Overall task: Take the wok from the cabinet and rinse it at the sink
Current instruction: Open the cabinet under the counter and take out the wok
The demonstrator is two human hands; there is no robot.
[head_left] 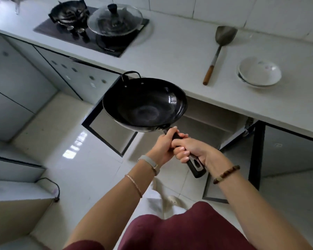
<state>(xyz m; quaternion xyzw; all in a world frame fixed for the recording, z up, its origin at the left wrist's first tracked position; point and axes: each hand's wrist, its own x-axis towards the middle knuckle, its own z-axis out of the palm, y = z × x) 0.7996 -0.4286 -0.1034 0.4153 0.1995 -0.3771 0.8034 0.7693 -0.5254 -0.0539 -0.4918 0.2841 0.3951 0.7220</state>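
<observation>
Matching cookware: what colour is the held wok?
Black wok, inside and handle; head view.

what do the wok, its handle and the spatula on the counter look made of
Wok: dark metal, likely carbon steel or iron, glossy with window glare. Its handle: matte black, probably plastic, with a grey metal insert near the end. Spatula: dull grey metal blade and shaft, and a brown grip that looks like wood.

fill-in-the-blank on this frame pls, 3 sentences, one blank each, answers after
1. Both hands, left hand and right hand, grip the wok by its long ____.
2. The pot on the stove is covered by a ____ lid.
3. The spatula lies on the counter to the left of the stacked white ____.

Answers: handle; glass; bowls
</observation>
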